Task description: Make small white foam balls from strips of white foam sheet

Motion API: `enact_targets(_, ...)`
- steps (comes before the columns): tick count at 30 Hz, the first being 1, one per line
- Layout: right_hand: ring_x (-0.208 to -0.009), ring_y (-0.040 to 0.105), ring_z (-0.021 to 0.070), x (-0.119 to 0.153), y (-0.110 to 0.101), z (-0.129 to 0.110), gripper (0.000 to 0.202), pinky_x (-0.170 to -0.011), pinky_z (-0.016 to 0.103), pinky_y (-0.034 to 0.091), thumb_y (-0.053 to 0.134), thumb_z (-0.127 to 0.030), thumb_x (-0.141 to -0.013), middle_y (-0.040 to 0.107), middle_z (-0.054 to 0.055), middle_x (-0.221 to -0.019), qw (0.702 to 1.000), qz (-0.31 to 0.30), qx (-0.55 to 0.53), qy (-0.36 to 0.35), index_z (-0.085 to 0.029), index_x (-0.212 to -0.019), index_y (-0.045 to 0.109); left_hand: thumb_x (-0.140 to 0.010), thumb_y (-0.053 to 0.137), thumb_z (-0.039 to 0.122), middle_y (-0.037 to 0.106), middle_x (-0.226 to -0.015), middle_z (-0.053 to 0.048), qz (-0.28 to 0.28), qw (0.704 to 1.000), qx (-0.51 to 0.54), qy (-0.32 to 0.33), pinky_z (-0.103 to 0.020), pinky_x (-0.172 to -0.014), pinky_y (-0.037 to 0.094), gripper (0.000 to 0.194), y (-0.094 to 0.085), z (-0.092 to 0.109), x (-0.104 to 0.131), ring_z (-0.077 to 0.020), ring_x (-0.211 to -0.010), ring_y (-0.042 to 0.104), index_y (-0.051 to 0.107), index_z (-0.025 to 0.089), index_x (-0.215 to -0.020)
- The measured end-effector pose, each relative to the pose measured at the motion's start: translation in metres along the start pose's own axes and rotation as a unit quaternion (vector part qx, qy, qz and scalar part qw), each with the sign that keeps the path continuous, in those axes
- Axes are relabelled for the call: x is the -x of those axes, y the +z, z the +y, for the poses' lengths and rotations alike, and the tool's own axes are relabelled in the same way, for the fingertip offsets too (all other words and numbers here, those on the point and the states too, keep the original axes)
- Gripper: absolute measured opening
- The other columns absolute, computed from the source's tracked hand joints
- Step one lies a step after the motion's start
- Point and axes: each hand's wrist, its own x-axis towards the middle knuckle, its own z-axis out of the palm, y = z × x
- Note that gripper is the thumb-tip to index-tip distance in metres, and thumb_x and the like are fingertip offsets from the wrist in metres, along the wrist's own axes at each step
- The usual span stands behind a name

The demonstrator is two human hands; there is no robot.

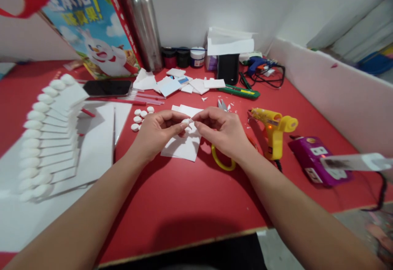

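Note:
My left hand [159,132] and my right hand [221,130] meet over the middle of the table. Between their fingertips is a small white rounded piece [186,121], pinched from both sides and partly covered. White paper sheets [184,149] lie beneath the hands. Several small white rounded pieces [138,119] are grouped just left of my left hand. Scissors lie partly under my right hand, with a yellow handle loop [223,161] and the blades [222,105] showing.
On the right are a yellow glue gun [274,128] and a purple power strip [319,159]. A green cutter knife [241,91] and white board scraps [172,85] lie behind the hands. At left stands a stepped white model [61,139]. A steel flask [143,24] stands behind.

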Motion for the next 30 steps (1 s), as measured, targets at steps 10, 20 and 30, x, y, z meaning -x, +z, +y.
enact_targets(10, -0.062, 0.054, 0.0108, -0.001, 0.002, -0.002, 0.013, -0.057, 0.026, 0.043, 0.065, -0.028, -0.085, 0.065, 0.002, -0.075, 1.000, -0.013, -0.008, 0.024, -0.016, -0.086, 0.068, -0.080, 0.079, 0.041, 0.074, -0.081, -0.006, -0.033, 0.995, -0.083, 0.037, -0.027, -0.067, 0.051, 0.030, -0.003, -0.002, 0.001, -0.0157, -0.069, 0.065, 0.076, 0.015, -0.094)
enact_targets(20, -0.062, 0.053, 0.0110, 0.000, 0.003, 0.000, 0.007, -0.059, 0.027, 0.042, 0.062, -0.023, -0.084, 0.063, 0.001, -0.073, 1.000, -0.012, 0.020, -0.013, -0.017, -0.086, 0.066, -0.083, 0.077, 0.038, 0.074, -0.087, -0.005, -0.050, 0.997, -0.049, 0.041, -0.027, -0.076, 0.053, 0.026, -0.001, -0.008, 0.000, -0.0166, -0.079, 0.068, 0.073, 0.015, -0.094)
enact_targets(30, -0.067, 0.055, 0.0123, 0.002, 0.003, -0.002, 0.011, -0.061, 0.027, 0.041, 0.060, -0.020, -0.085, 0.067, 0.004, -0.080, 0.994, -0.002, 0.077, -0.074, -0.016, -0.089, 0.069, -0.079, 0.082, 0.032, 0.070, -0.076, -0.002, -0.048, 0.998, 0.051, 0.007, -0.025, -0.072, 0.053, 0.023, -0.001, -0.016, -0.004, -0.0137, -0.071, 0.066, 0.072, 0.015, -0.090)
